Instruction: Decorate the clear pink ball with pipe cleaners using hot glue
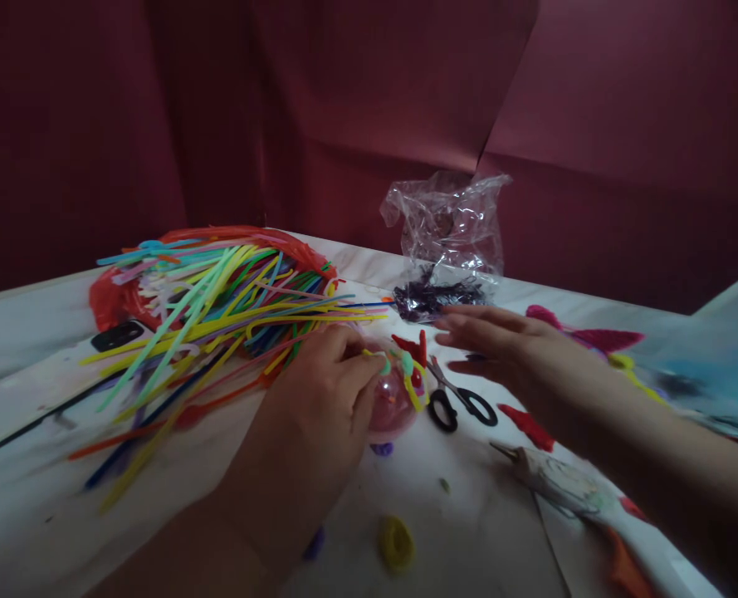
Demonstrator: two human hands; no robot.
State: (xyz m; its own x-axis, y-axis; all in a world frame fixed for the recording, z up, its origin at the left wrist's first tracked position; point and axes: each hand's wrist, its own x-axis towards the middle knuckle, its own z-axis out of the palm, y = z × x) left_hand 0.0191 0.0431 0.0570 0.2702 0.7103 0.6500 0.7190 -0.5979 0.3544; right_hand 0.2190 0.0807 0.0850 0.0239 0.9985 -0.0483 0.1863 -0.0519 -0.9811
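Observation:
My left hand [325,390] has its fingers pressed together on the left side of a clear pinkish ball [390,407], at a small green and yellow piece on its top. Yellow, green and red fuzzy bits [415,382] sit on the ball's right side. My right hand [499,340] hovers to the right of the ball with its fingers stretched out, holding nothing. Black-handled scissors [461,399] lie between the ball and my right forearm. Below that hand rests a glue gun [552,477], its nozzle pointing left.
Many coloured pipe cleaners [219,307] spread from a red bag [119,299] at the left. A clear plastic bag [449,241] with dark tinsel stands at the back. A yellow coil [397,541] lies in front, red pieces [527,425] at the right, and a phone [63,374] at the left.

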